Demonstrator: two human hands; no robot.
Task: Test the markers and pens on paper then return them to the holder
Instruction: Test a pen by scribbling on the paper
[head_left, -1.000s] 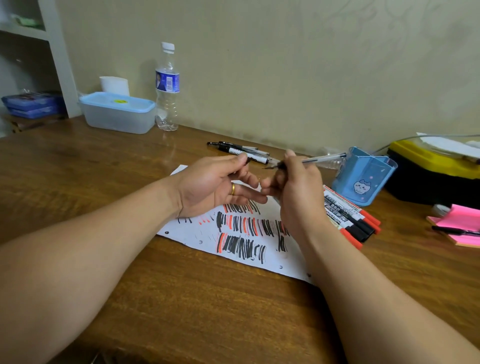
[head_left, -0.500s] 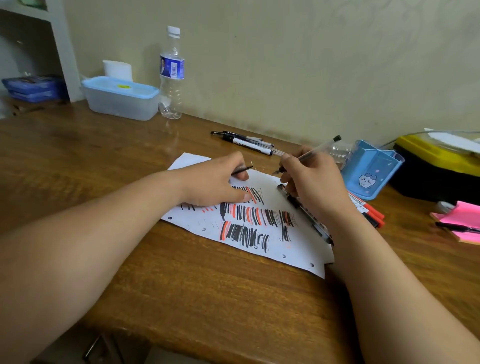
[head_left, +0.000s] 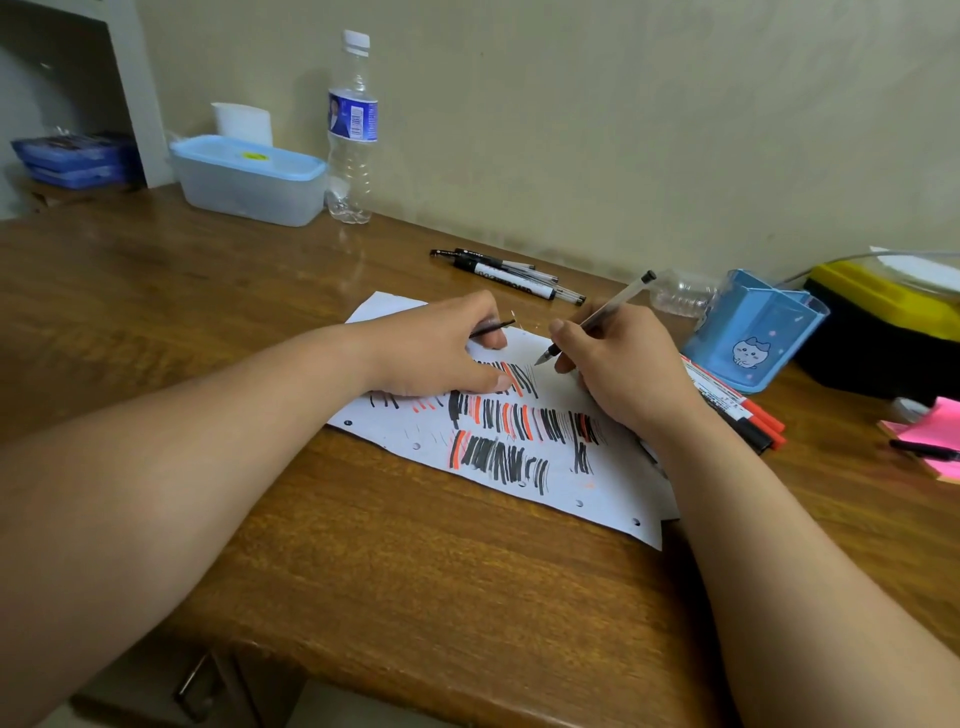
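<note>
The paper (head_left: 597, 483) is laid on the desk (head_left: 363, 561), pens (head_left: 511, 273) are placed behind it, markers (head_left: 740, 413) and holder (head_left: 753, 332) to its right.

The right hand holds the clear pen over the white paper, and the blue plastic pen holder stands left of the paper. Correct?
Only the side is wrong: in the head view the blue plastic pen holder stands right of the white paper. The right hand does hold the clear pen over it.
</note>
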